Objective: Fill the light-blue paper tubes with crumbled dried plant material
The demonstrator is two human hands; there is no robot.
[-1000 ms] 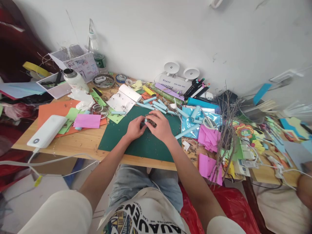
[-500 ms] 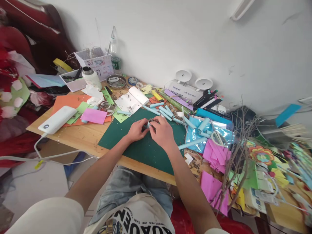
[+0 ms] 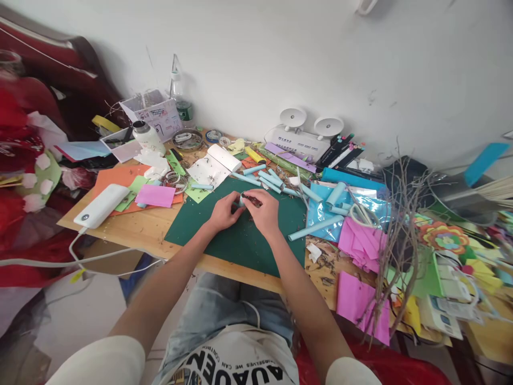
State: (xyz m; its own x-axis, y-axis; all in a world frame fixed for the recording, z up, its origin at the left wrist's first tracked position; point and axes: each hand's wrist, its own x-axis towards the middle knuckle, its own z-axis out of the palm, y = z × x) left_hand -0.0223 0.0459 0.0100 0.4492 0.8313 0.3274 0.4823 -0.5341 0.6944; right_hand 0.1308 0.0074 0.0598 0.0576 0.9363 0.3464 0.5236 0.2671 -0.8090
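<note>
Both my hands meet over the green cutting mat (image 3: 192,224). My left hand (image 3: 225,212) is closed around a short light-blue paper roll (image 3: 241,201), mostly hidden by the fingers. My right hand (image 3: 262,208) is closed too, its thumb and fingertips pinched at the roll's upper end. Something small and dark shows at those fingertips, too tiny to name. Dark crumbs are scattered on the mat beneath the right palm. Just beyond the hands lie several light-blue paper rolls (image 3: 270,184).
A white power bank (image 3: 101,206) with a cable lies left, near an open white bottle (image 3: 147,138). To the right are scissors (image 3: 364,215), pink paper (image 3: 363,243) and upright dry twigs (image 3: 401,230). A white twin-lamp emergency light (image 3: 300,144) stands against the wall.
The camera view has shifted a little. My right fingertips have moved slightly on the roll's end, and its palm has lifted and opened a bit; the left hand keeps its hold.
</note>
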